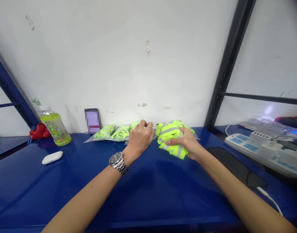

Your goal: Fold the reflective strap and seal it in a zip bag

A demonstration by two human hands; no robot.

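Observation:
My right hand (187,142) grips a crumpled fluorescent yellow reflective vest (172,137) with silver stripes, thumb across its front. To its left, my left hand (142,134), with a metal watch on the wrist, has its fingers curled together; whatever they hold is hidden. Clear plastic bags with yellow reflective material inside lie along the wall: one bag (106,131) at the left, a second bag (121,132) beside it, and more yellow material partly hidden behind my left hand. Another bagged bundle (181,124) shows behind the vest in my right hand.
On the blue table (138,200), a drink bottle (56,127), a red crumpled item (39,131) and a white earbud case (52,157) stand left. A phone (92,120) leans on the wall. Right are a black phone (235,165) on a cable and a power strip (259,149).

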